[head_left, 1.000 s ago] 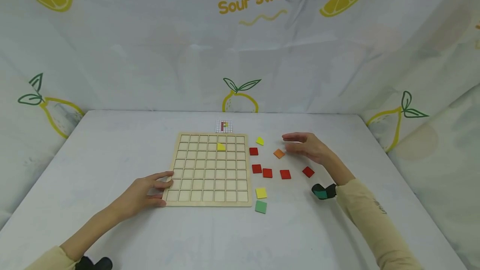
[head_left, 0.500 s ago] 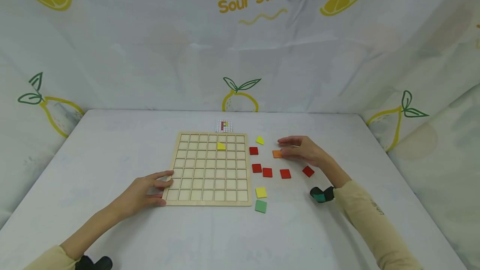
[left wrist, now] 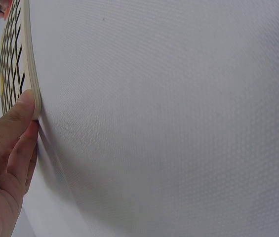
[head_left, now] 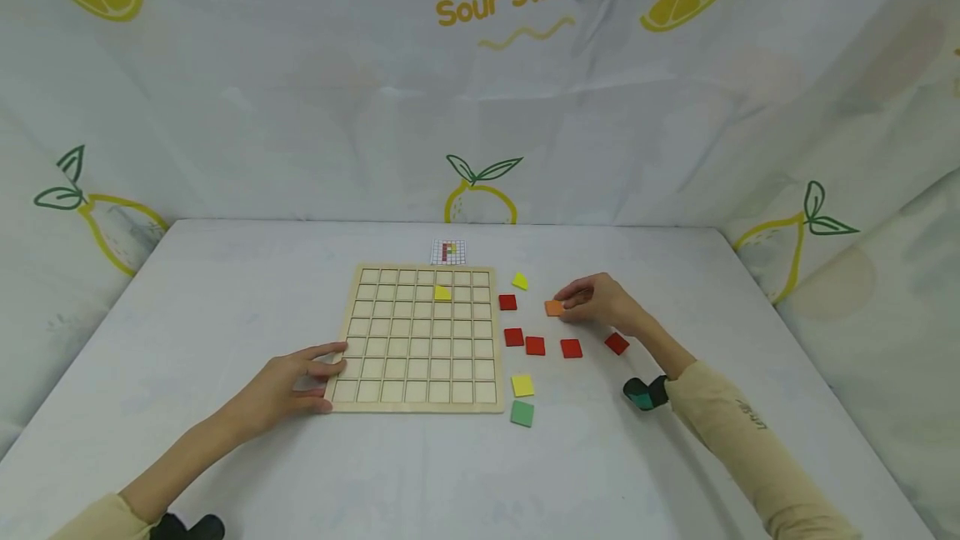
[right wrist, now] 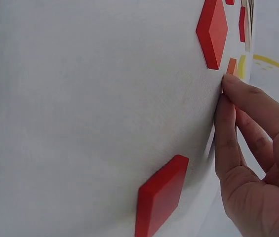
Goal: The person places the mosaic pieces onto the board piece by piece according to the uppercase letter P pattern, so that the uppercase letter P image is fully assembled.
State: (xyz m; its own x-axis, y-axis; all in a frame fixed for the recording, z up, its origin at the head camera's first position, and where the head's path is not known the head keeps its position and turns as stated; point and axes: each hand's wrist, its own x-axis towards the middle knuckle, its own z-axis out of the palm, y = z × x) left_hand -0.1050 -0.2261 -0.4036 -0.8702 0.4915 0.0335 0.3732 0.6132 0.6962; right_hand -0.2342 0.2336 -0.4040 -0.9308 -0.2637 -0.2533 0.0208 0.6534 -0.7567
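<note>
A square wooden grid board (head_left: 423, 407) lies on the white table, with one yellow tile (head_left: 442, 293) in a cell near its upper right. My left hand (head_left: 288, 390) holds the board at its left edge and lower corner; the left wrist view shows thumb and fingers at the board's rounded corner (left wrist: 34, 94). Right of the board, my right hand (head_left: 603, 302) pinches an orange tile (head_left: 553, 308) by its right side. Fingertips cover part of that tile, and only a sliver of orange shows in the right wrist view, beyond the thumb.
Several red tiles (head_left: 572, 348) lie between the board and my right forearm, one red tile (head_left: 617, 343) close below the hand. A yellow quarter-shaped piece (head_left: 520, 281), yellow square (head_left: 522, 385) and green square (head_left: 522, 413) line the board's right side. A small pattern card (head_left: 448, 252) lies behind it.
My right hand has moved left and down onto the orange tile, and its fingers have closed in. The orange tile has turned from diagonal to square-on. The left hand and board have stayed put.
</note>
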